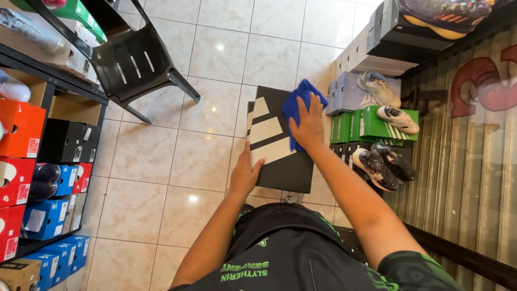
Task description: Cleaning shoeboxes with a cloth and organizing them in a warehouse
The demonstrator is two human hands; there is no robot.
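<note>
At the left, shelves of shoe boxes (pixel 24 178) ran out of view, with a black plastic chair (pixel 132 62) near them on the tiled floor (pixel 161 161). The left hand (pixel 245 175) gripped the near edge of a black striped box (pixel 277 140); what carried the box was hidden. The right hand (pixel 309 126) pressed a blue cloth (pixel 299 105) flat on its lid. Stacked boxes topped with sneakers (pixel 385 161) stood at the right.

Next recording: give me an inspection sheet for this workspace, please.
Surface: glossy beige tiled floor.
Job's things: black shoebox with pale stripes; blue cloth on its lid.
Clutter: black plastic chair; shoes on stacked boxes at right.
Grippers: left hand grips the box's near edge; right hand presses the cloth.
Cables: nothing seen.
Surroundings: shelves of shoeboxes at left; metal shutter at right.
</note>
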